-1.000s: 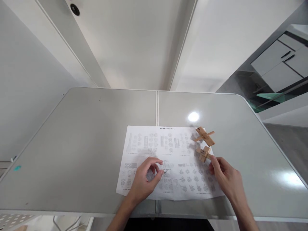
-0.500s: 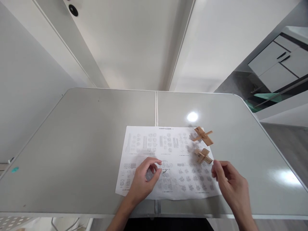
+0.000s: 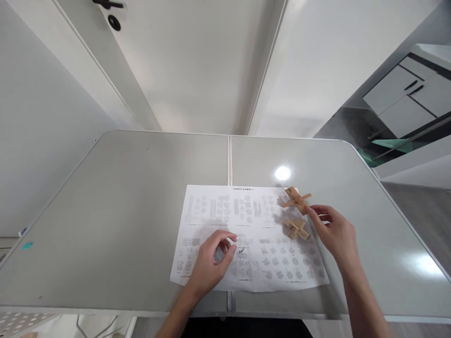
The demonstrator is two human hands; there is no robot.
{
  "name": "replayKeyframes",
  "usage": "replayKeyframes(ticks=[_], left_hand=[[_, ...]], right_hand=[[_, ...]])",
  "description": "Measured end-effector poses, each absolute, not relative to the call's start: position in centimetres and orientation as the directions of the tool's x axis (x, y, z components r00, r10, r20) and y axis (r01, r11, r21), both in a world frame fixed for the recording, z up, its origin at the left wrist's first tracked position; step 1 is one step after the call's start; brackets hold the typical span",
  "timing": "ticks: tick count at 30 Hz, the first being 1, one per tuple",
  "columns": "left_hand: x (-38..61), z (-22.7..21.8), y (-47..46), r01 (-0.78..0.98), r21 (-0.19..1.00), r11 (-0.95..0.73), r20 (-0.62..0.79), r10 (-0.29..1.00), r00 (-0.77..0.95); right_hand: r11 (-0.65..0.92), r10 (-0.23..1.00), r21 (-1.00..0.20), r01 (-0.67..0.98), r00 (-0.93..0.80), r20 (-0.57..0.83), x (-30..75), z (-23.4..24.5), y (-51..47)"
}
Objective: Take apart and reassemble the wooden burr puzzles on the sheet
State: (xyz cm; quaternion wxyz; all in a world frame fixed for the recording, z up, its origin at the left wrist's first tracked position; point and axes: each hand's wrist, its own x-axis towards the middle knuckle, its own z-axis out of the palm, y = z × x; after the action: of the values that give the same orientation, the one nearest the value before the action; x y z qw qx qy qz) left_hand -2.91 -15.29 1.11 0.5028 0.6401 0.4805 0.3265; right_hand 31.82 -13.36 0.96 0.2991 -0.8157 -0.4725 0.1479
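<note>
My left hand [image 3: 213, 260] rests over the printed sheet [image 3: 218, 220], thumb and index finger curled with a small gap between their tips and nothing held. Near the sheet's upper right corner lies a crossed wooden puzzle piece [image 3: 298, 199] made of flat interlocking strips, with a dark mark on one end. My right hand [image 3: 333, 232] has its thumb and fingertips closed at the near end of this piece. Just below sits a second, chunkier wooden puzzle piece [image 3: 297, 228], also marked, on the sheet. A small dark speck [image 3: 241, 251] shows close to my left fingertips.
The grey folding table [image 3: 116, 211] has a centre seam and a pale rim. A teal spot [image 3: 27, 245] marks its left side. Behind it stands a white door [image 3: 197, 61] with a black handle [image 3: 109, 4]. White cabinets [image 3: 405, 89] are at the right.
My right hand has moved up and away from beside the lower wooden piece to the near end of the upper one. My left hand stays in place. The view has shifted slightly.
</note>
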Motion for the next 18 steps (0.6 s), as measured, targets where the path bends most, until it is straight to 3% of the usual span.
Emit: replayKeyframes(ticks=[11,18], left_hand=[[-2.8,1.3,-15.2,0.301,0.953,-0.037,-0.068,0.941,0.331],[-2.8,1.5,-15.3,0.281,0.958,-0.059,-0.036,0.946,0.323]], right_hand=[[-0.441,0.845,-0.631,0.638,0.532,-0.052,32.0,0.1,-14.0],[-0.413,0.759,-0.745,0.524,0.650,0.036,29.7,1.5,-18.3]])
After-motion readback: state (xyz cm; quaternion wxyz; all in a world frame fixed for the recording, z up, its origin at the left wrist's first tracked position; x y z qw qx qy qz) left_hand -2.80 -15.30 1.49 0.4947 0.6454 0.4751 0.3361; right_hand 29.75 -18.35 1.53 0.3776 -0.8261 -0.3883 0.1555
